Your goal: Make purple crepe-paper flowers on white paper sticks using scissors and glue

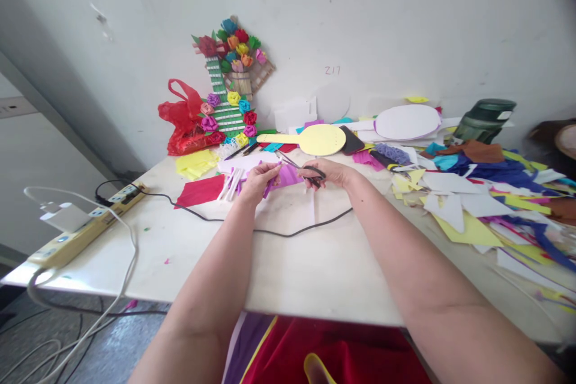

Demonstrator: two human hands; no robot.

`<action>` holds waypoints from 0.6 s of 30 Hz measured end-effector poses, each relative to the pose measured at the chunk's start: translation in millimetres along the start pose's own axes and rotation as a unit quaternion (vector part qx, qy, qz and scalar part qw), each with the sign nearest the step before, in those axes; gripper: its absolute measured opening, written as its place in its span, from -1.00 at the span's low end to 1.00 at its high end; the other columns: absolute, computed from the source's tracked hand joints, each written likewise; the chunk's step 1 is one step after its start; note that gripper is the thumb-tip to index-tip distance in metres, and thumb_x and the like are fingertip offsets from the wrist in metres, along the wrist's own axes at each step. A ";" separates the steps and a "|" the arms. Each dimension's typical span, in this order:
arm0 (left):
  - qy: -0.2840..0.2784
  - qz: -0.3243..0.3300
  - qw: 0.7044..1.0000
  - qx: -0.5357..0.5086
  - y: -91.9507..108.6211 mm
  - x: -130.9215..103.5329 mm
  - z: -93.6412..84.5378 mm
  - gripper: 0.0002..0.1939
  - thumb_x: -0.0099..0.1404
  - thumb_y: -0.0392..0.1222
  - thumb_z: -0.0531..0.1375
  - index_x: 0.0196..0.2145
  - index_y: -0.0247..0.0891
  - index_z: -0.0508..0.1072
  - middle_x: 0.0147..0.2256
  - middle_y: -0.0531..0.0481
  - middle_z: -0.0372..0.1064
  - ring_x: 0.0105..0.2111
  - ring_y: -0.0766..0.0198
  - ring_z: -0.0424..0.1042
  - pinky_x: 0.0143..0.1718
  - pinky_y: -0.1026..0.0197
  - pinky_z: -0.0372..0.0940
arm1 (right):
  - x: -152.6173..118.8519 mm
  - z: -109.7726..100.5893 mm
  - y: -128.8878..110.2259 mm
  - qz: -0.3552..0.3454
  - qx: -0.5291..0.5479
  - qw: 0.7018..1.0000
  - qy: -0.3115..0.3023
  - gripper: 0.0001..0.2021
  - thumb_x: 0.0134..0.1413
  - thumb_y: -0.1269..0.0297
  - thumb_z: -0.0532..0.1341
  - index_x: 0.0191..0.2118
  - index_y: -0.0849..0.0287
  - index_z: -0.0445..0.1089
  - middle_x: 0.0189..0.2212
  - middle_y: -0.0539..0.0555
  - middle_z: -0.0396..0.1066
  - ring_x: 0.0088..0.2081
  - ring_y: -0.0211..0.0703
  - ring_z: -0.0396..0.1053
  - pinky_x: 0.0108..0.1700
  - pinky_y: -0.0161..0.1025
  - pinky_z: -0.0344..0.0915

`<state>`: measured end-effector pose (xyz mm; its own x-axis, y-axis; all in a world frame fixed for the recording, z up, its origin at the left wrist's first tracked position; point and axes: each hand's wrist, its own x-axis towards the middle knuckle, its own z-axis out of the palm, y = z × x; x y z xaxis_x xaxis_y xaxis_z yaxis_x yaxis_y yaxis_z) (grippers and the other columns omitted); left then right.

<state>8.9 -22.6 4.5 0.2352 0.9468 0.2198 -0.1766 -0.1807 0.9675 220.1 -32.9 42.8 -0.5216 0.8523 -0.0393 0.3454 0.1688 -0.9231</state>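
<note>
My right hand (321, 174) grips a pair of scissors (289, 160) by the black handles, the metal blades pointing left toward my other hand. My left hand (261, 181) is closed in a pinch on a thin purple strip (269, 187), which looks like paper. Whether the blades touch the strip cannot be made out. Behind and between the hands lies a sheet of purple paper (290, 176). Just left of my left hand, several white and purple sticks (231, 185) lie together on the table.
A black cable (288, 234) crosses the table before my hands. Red paper (200, 191) and a power strip (85, 228) are leftward. A yellow paddle-shaped cutout (321, 139) and a paper-flower craft (229, 108) stand behind. Paper scraps (481, 192) and a green bottle (483, 120) are right.
</note>
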 end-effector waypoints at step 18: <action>0.063 0.023 0.992 0.103 -3.2 4.1 4.4 -0.67 -0.11 -0.03 0.34 -0.43 -0.33 0.48 -0.66 0.07 0.30 -0.67 0.43 0.22 -0.61 0.34 0.11 | 6.9 6.1 1.9 0.030 -0.050 0.998 0.010 -0.59 -0.21 -0.06 0.30 -0.50 0.24 0.28 -0.64 0.04 0.38 -0.70 -0.37 0.27 -0.78 -0.49 -0.01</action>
<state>14.7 -19.4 2.8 0.1083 0.9594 0.2605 0.0180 -0.2639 0.9644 212.4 -29.7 38.5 -0.4829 0.8715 -0.0852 0.4527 0.1651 -0.8763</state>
